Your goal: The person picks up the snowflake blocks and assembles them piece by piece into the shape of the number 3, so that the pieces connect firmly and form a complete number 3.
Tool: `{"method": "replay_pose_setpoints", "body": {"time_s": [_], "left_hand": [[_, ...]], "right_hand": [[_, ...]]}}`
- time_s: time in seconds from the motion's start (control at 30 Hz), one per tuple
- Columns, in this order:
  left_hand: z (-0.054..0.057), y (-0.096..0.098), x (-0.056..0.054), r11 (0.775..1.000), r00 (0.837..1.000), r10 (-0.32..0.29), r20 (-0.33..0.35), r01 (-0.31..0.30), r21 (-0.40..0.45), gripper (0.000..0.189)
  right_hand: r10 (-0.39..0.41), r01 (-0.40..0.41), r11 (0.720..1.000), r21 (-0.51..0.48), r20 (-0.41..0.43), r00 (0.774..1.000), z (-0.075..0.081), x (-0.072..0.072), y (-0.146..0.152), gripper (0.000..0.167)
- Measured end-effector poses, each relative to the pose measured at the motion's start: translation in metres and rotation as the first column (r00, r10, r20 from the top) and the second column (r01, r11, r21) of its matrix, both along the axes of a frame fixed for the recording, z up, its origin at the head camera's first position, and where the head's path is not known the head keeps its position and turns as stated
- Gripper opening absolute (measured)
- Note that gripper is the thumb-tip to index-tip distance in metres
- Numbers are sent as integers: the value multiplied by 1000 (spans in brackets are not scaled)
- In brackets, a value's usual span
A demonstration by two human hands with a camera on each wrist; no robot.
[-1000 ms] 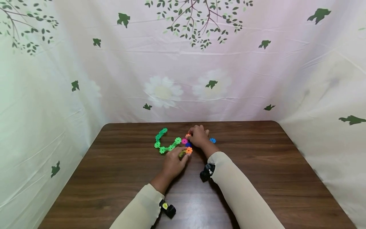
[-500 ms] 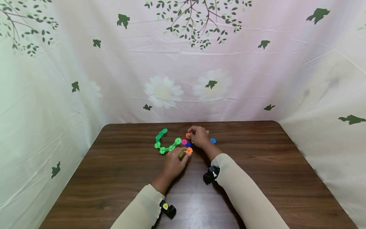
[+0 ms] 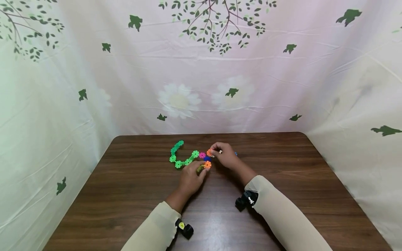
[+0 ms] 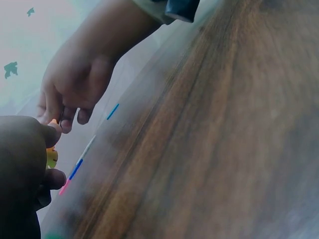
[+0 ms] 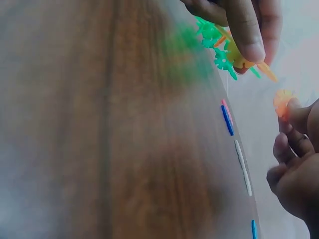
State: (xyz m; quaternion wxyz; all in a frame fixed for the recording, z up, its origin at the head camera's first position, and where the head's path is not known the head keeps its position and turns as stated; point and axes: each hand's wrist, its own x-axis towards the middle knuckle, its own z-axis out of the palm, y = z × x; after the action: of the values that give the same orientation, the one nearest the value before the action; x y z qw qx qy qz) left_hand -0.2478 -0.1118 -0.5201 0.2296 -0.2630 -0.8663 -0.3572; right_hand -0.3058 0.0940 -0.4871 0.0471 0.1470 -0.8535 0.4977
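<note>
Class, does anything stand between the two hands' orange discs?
Nothing visible: the orange disc in the right hand has open air towards the other disc, at the left hand. The dark blue disc lies lower, on the table.

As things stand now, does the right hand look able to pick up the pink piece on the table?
Probably yes: the right hand is near the pink piece, and nothing seems to cover it. But this hand pinches an orange piece, so it may need to put that down first.
</note>
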Motion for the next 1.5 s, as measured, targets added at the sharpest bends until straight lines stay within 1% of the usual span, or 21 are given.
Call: {"method": "replay_pose_setpoints", "body": {"time_s": [0.13,0.23,0.47,0.7,0.83,0.97,1.1,1.2,1.3,1.5], "left_hand": [[-1,0,1,1000,1000,2,1,-2,0,25],[0,1,1,1000,1000,-4,-10,4,11,25],[-2,1,-1,1000,999,-7,-38,8,25,25],[-3,0,0,1000,999,-13,-39,13,1,25],[-2,0,1,1000,999,-24,-30,24,5,26],[-1,0,1,999,999,-29,-41,30,17,26],[-1,0,1,1000,999,-28,-47,28,11,26],[0,0,2,1000,999,-30,-37,30,9,26],[0,0,1,1000,999,-29,-39,29,9,26],[-1,0,1,1000,999,-27,-38,27,9,27]], "right_hand": [[39,-36,998,-52,65,997,-2,8,4,12],[55,-45,994,-98,109,993,-5,13,7,13],[68,-45,983,-177,130,989,-12,18,7,12],[88,-52,973,-224,155,984,-19,21,5,14],[107,-60,959,-276,158,982,-20,22,4,15],[117,-62,946,-319,154,981,-21,21,4,15],[117,-55,943,-328,172,978,-21,21,4,14],[113,-47,945,-324,187,976,-20,22,4,14],[114,-49,947,-317,188,976,-20,23,4,14],[123,-70,953,-295,163,979,-21,23,5,13]]}}
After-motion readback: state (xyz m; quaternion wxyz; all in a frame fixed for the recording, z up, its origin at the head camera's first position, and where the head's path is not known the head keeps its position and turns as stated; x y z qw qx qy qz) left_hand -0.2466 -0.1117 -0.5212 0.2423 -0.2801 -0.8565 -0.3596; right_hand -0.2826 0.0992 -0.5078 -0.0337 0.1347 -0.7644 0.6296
